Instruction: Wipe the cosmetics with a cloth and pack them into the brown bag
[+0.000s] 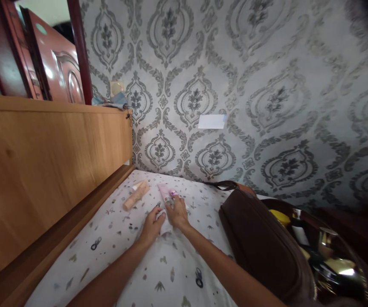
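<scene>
On the patterned sheet, my left hand has its thumb and fingers curled around a small white item, whose kind I cannot make out. Just to the right, my right hand reaches forward with its fingertips closed at a small pink-and-white container. A pale pink tube lies right beside those fingertips, partly hidden by them. Farther left, a peach-coloured tube lies slanted on the sheet, with a small white piece at its far end.
A dark brown bag stands open on the right, holding several bottles and a yellow item. A wooden board borders the bed on the left. Behind is a patterned wall with a white switch plate.
</scene>
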Demonstrator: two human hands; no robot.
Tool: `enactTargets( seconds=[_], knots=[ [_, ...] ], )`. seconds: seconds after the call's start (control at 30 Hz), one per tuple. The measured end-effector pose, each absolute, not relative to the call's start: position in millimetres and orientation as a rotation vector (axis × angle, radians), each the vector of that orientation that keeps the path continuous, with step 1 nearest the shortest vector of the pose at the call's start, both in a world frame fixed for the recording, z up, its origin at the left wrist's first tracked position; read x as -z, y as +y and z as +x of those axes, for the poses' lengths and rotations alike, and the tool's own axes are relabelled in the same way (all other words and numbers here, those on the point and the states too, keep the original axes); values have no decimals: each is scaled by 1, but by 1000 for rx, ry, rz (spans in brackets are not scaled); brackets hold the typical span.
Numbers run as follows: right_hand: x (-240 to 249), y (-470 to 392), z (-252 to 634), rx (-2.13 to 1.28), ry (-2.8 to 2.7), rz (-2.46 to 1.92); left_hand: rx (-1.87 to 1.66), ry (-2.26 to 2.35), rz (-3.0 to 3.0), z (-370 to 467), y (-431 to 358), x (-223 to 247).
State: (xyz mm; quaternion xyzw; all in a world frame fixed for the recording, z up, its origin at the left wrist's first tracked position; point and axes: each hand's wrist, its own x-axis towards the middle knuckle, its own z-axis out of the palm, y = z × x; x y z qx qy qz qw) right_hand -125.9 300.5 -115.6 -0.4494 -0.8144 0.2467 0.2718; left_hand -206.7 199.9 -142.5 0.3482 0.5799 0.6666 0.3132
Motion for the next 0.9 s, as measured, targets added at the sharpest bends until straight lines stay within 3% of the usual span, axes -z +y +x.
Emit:
enactTargets(
  seconds=[0.53,0.9],
  knots=[
    [125,301,-155,-528,-2187,-1387,-1815,1359,800,-214,204,150],
    [135,297,-129,-1069,-1681,-1274,-1814,1282,461,-214,203,143]
  ],
)
